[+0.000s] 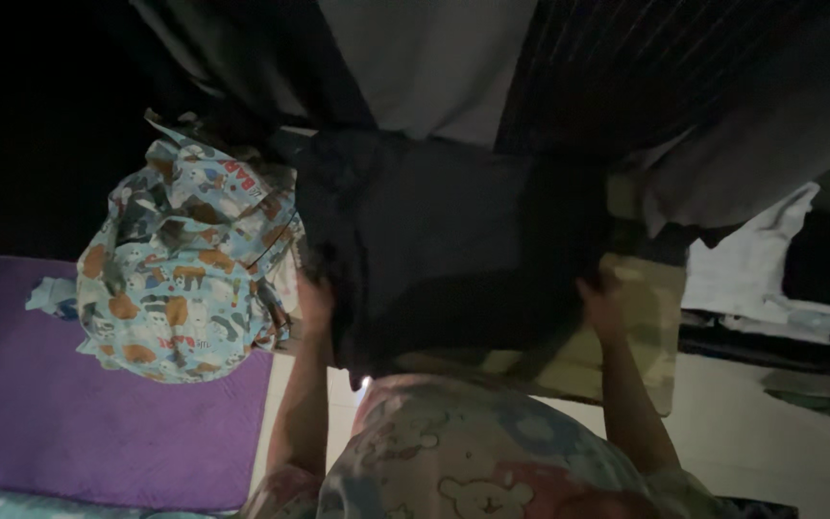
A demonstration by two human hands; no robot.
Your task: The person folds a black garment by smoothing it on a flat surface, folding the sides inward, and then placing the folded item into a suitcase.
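Dark garment (pixel 444 250) hangs in front of the person, held up by both hands among other hanging clothes. Left hand (pixel 314 293) grips its left edge, right hand (pixel 599 300) its right edge; each grip is clenched on the cloth (fingers partly hidden in poor light). Cartoon-print bundle (pixel 184 264) sits just beside the left hand, above a purple mat (pixel 69 413). White cloth (pixel 746 264) lies well right.

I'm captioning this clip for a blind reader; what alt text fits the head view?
In dim light, a person's left hand and right hand grip the sides of a dark folded garment. A cartoon-bear printed bundle sits beside it, above a purple mat.
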